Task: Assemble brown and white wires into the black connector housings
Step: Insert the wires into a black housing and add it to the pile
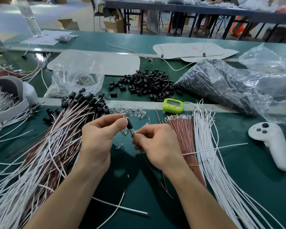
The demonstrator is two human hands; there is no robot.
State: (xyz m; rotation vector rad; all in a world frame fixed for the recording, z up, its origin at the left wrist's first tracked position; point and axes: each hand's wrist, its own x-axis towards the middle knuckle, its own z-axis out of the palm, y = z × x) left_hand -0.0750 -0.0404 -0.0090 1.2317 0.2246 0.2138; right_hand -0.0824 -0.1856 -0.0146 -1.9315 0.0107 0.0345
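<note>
Though half-hidden, housing [130, 124] between left fingers [113, 116]

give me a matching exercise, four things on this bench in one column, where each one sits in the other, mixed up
Things:
1 green timer
2 white controller
3 water bottle
4 loose black housings

Places:
A far left corner, standing upright
B right of the white wires
C right of the clear bag of small parts
D on the pale strip across the bench

Pairs: 1-D, 2-B, 3-A, 4-C
</note>
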